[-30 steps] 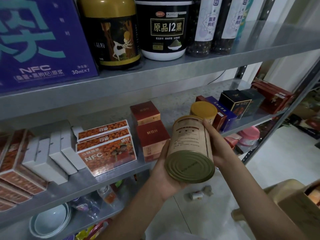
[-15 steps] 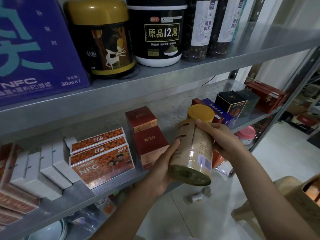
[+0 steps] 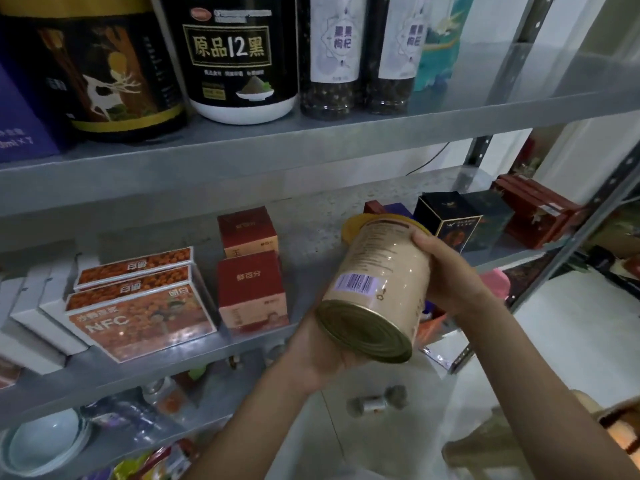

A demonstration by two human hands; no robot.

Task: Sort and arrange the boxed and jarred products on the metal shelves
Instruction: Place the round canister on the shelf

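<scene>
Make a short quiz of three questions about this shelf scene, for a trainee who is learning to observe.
1. True or false: the beige can stands upright on the middle shelf.
2. Which end of the can faces the camera? A. the yellow lid; B. the metal bottom; C. neither, only its side shows.
3. Fill in: the ___ hand grips the can near its lid end.

Key
1. False: it is held tilted, off the shelf.
2. B.
3. Right: the right hand grips near the lid end, and the left hand cups the bottom end.
</scene>
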